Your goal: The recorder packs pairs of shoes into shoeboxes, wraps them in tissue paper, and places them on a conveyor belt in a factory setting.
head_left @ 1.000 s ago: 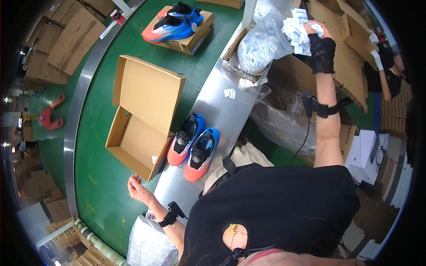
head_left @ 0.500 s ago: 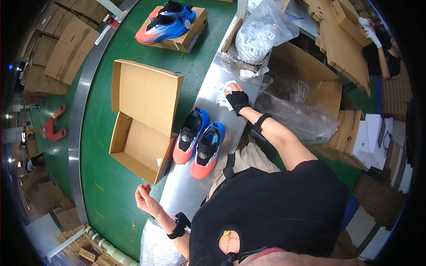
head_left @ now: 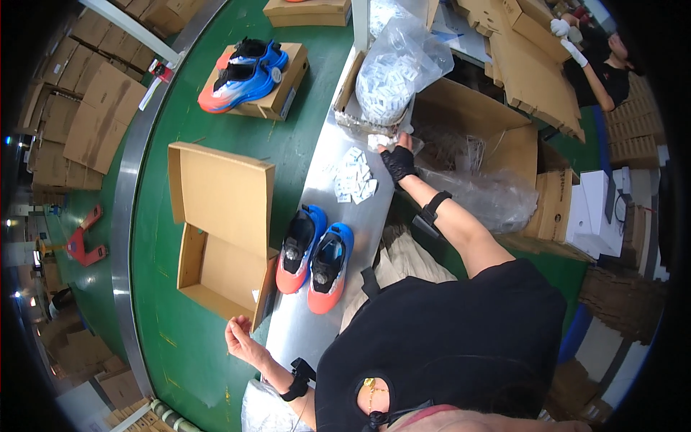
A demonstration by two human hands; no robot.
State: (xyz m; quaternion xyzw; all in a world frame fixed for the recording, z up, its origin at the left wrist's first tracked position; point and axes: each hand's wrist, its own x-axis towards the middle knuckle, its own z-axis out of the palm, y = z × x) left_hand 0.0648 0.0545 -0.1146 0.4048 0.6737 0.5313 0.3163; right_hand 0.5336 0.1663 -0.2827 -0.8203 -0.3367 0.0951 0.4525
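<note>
My right hand [head_left: 398, 160], in a black fingerless glove, is at the near edge of the parts bin with its fingers around a crumpled white paper [head_left: 380, 140]. A spread of small white sachets [head_left: 355, 178] lies on the metal ledge beside it. My bare left hand [head_left: 245, 340] has its fingers curled in, with nothing visible in them, by the near corner of an open shoebox [head_left: 222, 270]. A small white piece lies inside that box. Between my hands stand two blue-and-coral sneakers, the left shoe [head_left: 300, 248] and the right shoe [head_left: 331, 268], on the ledge.
A clear bag of sachets [head_left: 389, 83] fills the bin [head_left: 348, 115]. Another pair of sneakers [head_left: 241, 79] rests on a closed shoebox [head_left: 288, 93] on the green conveyor [head_left: 155, 237]. A large carton [head_left: 497, 126] stands at my right. A white-gloved person [head_left: 597, 72] is beyond.
My right hand has left the sachets and moved to the crumpled paper at the bin. The boxes and sneakers sit lower in view. My left hand stays curled.
</note>
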